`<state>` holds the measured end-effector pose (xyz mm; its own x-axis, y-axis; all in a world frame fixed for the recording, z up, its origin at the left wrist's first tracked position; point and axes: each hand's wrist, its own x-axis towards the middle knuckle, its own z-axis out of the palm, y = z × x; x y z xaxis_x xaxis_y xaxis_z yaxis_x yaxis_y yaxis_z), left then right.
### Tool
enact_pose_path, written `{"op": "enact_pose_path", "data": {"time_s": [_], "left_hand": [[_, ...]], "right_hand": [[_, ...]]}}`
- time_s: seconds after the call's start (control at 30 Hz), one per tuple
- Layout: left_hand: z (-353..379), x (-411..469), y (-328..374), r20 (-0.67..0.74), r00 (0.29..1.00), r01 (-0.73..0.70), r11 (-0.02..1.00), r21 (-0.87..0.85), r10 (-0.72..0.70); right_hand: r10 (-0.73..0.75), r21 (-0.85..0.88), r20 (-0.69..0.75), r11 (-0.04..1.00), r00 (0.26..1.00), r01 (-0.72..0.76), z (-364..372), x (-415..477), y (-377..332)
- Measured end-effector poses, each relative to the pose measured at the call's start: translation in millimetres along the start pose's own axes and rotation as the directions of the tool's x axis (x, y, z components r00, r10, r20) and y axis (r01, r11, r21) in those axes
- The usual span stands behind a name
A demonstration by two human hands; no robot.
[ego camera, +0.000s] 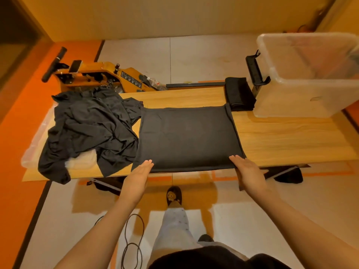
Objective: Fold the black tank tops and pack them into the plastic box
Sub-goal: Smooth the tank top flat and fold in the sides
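A black tank top lies flat in a rectangle on the middle of the wooden table. My left hand has straight fingers touching its near left corner. My right hand lies flat at its near right corner, fingers straight. A heap of unfolded black tank tops sits at the table's left, partly over a clear plastic bag. A folded black stack rests at the far edge beside the clear plastic box at the right.
A yellow machine with a black handle stands on the floor behind the table. A black cable loops on the floor near my feet. Orange wall at the left. Bare wood shows right of the flat top.
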<state>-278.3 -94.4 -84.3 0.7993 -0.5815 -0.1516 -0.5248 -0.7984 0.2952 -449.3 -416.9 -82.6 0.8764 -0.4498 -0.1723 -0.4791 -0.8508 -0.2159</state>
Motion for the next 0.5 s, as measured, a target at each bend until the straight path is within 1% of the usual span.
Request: {"op": "enact_pose_path", "data": {"time_s": [0.07, 0.13, 0.17, 0.27, 0.33, 0.5], "left_hand": [[-19.7, 2.7, 5.2, -0.088, 0.996, 0.021, 0.999, -0.031, -0.024], [-43.0, 10.7, 9.7, -0.222, 0.975, -0.009, 0.998, -0.065, -0.005], [-55.9, 17.1, 12.4, -0.284, 0.959, -0.032, 0.995, -0.09, 0.005], [-101.2, 37.8, 22.7, -0.423, 0.906, -0.116, 0.976, -0.184, 0.028], [-133.2, 50.0, 29.8, -0.474, 0.88, -0.148, 0.965, -0.214, 0.029], [-210.6, 62.9, 33.8, -0.568, 0.818, -0.229, 0.957, -0.176, 0.091]], "right_hand": [[0.027, 0.141, -0.108, 0.99, 0.994, -0.011, -20.7, 2.3, -6.4], [0.043, 0.288, -0.224, 0.957, 0.974, 0.024, -47.9, 9.8, -15.7], [0.044, 0.329, -0.268, 0.943, 0.962, 0.049, -62.4, 16.3, -20.0], [0.016, 0.376, -0.404, 0.914, 0.914, 0.151, -108.2, 38.0, -31.6], [0.003, 0.393, -0.47, 0.896, 0.883, 0.207, -137.5, 49.7, -38.0], [-0.043, 0.391, -0.541, 0.872, 0.84, 0.296, -209.6, 61.6, -42.3]]}}
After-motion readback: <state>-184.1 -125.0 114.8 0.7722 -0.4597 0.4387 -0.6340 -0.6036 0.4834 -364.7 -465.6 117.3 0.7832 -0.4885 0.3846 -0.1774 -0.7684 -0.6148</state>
